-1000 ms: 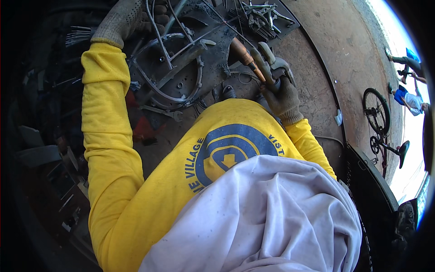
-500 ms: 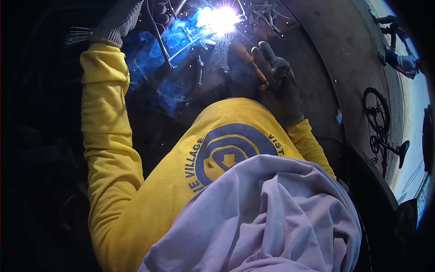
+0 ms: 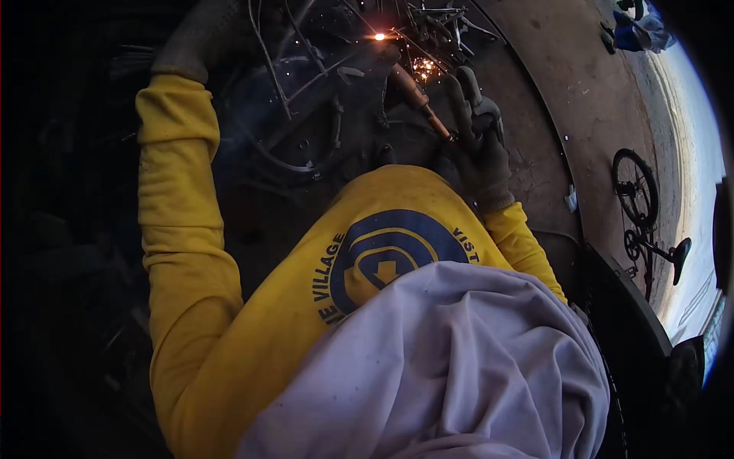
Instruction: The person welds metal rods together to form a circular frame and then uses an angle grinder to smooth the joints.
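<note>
Up at one o'clock, the gloved right hand (image 3: 485,145) gripped a copper-coloured torch (image 3: 413,92) aimed toward a glowing spot (image 3: 380,37) at twelve; at eleven, the left hand (image 3: 200,38) lay beside the metal frame (image 3: 269,61), too shadowed for me to tell its hold. Steady wrist, even gap and firmly held frame, I judged, served best.

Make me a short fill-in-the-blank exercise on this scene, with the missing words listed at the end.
1. The copper-coloured torch is held in the person's ____ hand.
2. The person's sleeves are coloured ____.
3. The left hand is covered by a knitted ____.
4. The black saddle near the picture's right edge belongs to a ____.

Missing words: right; yellow; glove; bicycle.
</note>
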### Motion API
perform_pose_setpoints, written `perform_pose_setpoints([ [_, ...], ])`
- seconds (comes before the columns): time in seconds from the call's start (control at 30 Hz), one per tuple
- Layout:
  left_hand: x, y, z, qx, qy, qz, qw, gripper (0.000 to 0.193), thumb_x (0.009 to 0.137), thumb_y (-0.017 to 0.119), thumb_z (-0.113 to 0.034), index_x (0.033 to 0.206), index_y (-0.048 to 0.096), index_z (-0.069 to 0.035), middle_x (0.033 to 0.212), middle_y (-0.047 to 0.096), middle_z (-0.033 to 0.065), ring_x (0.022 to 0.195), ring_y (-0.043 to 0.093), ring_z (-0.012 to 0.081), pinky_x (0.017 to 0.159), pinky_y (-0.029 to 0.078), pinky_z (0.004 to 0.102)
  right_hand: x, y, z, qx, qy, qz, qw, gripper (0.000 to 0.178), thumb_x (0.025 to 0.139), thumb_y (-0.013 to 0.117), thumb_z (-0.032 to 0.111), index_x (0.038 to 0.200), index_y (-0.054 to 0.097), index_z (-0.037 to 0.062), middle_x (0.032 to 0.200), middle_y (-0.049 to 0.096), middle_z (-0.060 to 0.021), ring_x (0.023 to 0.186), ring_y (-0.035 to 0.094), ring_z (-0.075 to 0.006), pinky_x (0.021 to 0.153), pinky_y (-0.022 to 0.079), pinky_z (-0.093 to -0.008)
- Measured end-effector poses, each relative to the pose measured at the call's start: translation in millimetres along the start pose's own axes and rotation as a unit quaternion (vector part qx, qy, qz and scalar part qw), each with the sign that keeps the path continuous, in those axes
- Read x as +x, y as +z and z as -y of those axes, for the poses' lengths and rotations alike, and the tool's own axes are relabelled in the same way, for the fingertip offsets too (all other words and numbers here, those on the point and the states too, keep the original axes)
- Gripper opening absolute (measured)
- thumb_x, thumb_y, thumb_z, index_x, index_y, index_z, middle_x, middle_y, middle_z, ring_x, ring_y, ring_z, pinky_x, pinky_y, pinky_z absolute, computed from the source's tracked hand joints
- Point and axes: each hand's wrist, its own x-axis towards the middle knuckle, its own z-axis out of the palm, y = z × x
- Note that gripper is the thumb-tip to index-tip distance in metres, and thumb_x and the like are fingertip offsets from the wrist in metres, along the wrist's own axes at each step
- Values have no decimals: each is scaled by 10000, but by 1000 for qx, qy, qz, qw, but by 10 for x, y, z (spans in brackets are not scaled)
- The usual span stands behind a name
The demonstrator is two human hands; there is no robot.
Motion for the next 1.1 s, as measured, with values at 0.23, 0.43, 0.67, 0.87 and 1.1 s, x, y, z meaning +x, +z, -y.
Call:
perform_pose_setpoints([
  [0.23,-66,64,-108,-78,-63,18,995,372,987,631,-424,1121,682,-81,869,684,65,724,673,225,628,603,411,-65,7,-65,-21,65,25,997,557,817,808,353,1202,596,9,969,696,-258,926,687,-458,764,544,-474],
  [0.43,-73,35,-82,-80,-72,23,994,394,960,669,-446,1104,678,-80,863,684,83,705,671,236,625,604,419,-48,4,-33,-15,26,36,999,544,820,811,336,1188,604,-8,972,697,-256,934,687,-449,779,541,-471],
  [0.67,38,-14,63,-71,-38,4,997,386,959,665,-442,1085,680,-77,818,678,86,655,661,237,623,591,399,-64,26,-87,-2,16,40,999,544,828,806,325,1220,592,16,1005,702,-248,959,683,-454,807,544,-473],
  [0.87,531,-479,557,184,219,48,957,585,959,623,-540,1244,621,-29,1088,699,148,975,713,282,888,589,456,10,28,15,-17,1,19,1000,578,830,826,385,1234,570,61,999,709,-222,943,692,-453,786,551,-490],
  [1.1,413,-259,282,92,100,22,990,488,960,637,-494,1163,651,-51,961,688,114,833,686,254,767,580,417,-28,41,-38,-28,23,32,999,492,807,861,336,1123,616,49,970,707,-190,925,692,-431,776,544,-478],
])
